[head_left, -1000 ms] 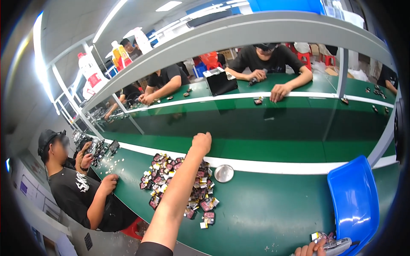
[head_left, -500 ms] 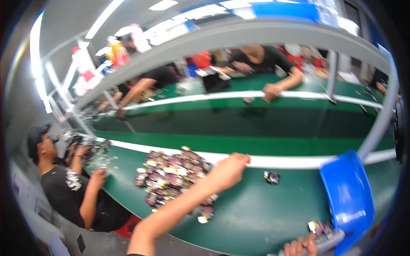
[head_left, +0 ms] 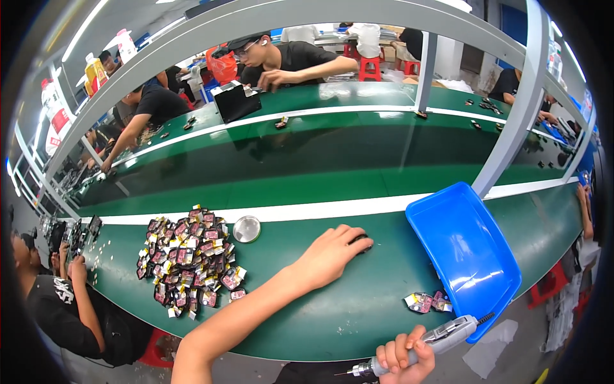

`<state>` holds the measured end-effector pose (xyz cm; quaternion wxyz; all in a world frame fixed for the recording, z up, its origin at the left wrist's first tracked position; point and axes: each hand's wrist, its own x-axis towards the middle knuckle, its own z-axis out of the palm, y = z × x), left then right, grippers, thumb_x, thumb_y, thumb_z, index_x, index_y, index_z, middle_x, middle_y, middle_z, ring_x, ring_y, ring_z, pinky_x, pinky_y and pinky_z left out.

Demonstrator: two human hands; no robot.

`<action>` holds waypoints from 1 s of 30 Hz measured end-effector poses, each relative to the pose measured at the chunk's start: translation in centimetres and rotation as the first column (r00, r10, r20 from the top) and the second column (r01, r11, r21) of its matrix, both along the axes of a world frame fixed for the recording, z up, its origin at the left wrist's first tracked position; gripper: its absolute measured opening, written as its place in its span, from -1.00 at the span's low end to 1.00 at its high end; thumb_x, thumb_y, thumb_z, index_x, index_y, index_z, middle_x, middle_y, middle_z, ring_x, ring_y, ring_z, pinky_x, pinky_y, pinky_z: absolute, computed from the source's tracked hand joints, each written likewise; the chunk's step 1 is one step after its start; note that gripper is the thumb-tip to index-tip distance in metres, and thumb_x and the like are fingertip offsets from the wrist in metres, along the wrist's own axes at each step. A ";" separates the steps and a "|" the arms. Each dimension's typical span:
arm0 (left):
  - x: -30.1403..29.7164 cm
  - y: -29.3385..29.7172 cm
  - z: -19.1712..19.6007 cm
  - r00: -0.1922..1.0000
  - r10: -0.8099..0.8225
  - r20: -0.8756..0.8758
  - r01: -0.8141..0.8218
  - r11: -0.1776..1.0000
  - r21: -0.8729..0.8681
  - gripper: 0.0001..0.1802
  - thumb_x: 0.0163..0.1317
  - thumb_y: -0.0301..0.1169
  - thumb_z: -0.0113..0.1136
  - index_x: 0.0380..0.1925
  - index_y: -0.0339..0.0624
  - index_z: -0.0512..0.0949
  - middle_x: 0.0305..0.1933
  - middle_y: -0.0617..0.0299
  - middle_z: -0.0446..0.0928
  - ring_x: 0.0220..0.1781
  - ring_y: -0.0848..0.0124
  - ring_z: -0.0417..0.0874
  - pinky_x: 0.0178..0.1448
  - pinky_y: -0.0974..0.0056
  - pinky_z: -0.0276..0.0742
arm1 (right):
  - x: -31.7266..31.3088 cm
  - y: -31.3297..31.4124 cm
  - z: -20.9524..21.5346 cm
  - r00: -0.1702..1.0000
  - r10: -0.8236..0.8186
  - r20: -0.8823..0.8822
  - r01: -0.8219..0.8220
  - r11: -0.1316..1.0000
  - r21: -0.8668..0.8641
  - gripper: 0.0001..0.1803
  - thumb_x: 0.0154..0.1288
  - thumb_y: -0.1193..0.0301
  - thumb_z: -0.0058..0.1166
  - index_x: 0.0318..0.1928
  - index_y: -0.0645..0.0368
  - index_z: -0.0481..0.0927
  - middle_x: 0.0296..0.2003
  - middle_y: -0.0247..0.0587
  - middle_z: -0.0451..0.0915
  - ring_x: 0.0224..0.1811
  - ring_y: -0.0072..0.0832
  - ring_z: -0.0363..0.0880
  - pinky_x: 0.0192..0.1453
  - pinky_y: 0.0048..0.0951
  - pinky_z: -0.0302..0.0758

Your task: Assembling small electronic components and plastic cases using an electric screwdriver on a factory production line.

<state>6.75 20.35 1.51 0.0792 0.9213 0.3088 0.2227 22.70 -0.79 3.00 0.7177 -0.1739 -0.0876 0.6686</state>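
Observation:
My left hand (head_left: 327, 257) reaches across the green bench, its fingers closed over a small black part (head_left: 364, 244) that they mostly hide. Held in my right hand (head_left: 407, 358) at the near edge is a grey electric screwdriver (head_left: 451, 333), its thin bit pointing left and its cord at the right end. Left of my forearm lies a heap of small black assemblies (head_left: 188, 256) with pinkish faces and white and yellow tabs. A few similar assemblies (head_left: 419, 302) rest beside a blue plastic tray (head_left: 465, 246), which stands tilted on the right.
A round shallow metal dish (head_left: 246, 229) sits by the heap. A white rail (head_left: 320, 212) runs along the bench's far side, with a grey frame post (head_left: 515, 102) rising behind the tray. Co-workers sit at the left and across the line.
My left hand has moved onto the black part, which lay uncovered to its right before. The screwdriver shows more fully in my right hand, and the whole view has shifted and sharpened.

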 end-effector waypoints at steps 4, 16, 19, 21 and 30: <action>0.2 0.0 -0.4 0.993 -0.053 -0.101 0.059 0.996 0.064 -0.52 0.06 -0.64 0.10 0.05 -0.19 0.44 0.05 0.05 0.42 0.06 0.14 0.47 0.13 0.11 0.46 | 0.3 0.0 -0.1 1.000 -0.005 0.017 0.005 1.000 -0.011 -0.84 0.38 0.36 -0.13 -0.36 0.12 0.32 -0.67 -0.40 0.14 -0.68 -0.60 0.07 -0.47 -0.47 0.20; -8.0 -1.7 2.2 0.981 0.193 0.028 -0.145 0.819 -0.556 -0.80 0.21 -0.60 0.06 -0.17 -0.29 0.55 -0.41 0.02 0.59 -0.42 0.19 0.58 -0.23 0.25 0.47 | 0.0 0.5 -2.2 0.989 0.030 0.142 -0.023 0.998 -0.050 -0.83 0.28 0.32 -0.13 -0.43 0.08 0.30 -0.78 -0.40 0.16 -0.80 -0.60 0.12 -0.59 -0.42 0.27; -9.4 -2.0 2.7 0.994 0.110 -0.029 -0.110 0.865 -0.489 -0.79 0.20 -0.57 0.09 -0.15 -0.29 0.56 -0.37 0.04 0.56 -0.32 0.18 0.58 -0.18 0.21 0.48 | -0.6 0.5 -2.3 0.992 0.028 0.123 -0.019 0.997 -0.076 -0.82 0.30 0.32 -0.14 -0.42 0.08 0.29 -0.78 -0.41 0.16 -0.81 -0.61 0.12 -0.59 -0.43 0.26; -9.0 -3.1 3.3 0.981 0.141 -0.130 -0.187 0.855 -0.484 -0.74 0.21 -0.54 0.11 -0.09 -0.25 0.56 -0.23 0.02 0.49 -0.18 0.09 0.55 -0.06 0.15 0.47 | -0.8 0.3 -2.4 0.993 0.038 0.114 -0.028 0.996 -0.086 -0.82 0.30 0.32 -0.15 -0.42 0.09 0.28 -0.78 -0.41 0.15 -0.81 -0.61 0.13 -0.59 -0.43 0.27; -10.2 -7.8 3.4 0.964 0.212 -0.159 -0.253 0.913 -0.319 -0.65 0.18 -0.37 0.24 -0.02 -0.18 0.48 -0.16 0.07 0.45 -0.13 0.11 0.55 -0.10 0.11 0.50 | -0.8 0.4 -2.8 0.986 0.056 0.155 -0.050 0.998 -0.047 -0.82 0.32 0.33 -0.17 -0.41 0.09 0.27 -0.77 -0.43 0.15 -0.81 -0.62 0.11 -0.59 -0.44 0.26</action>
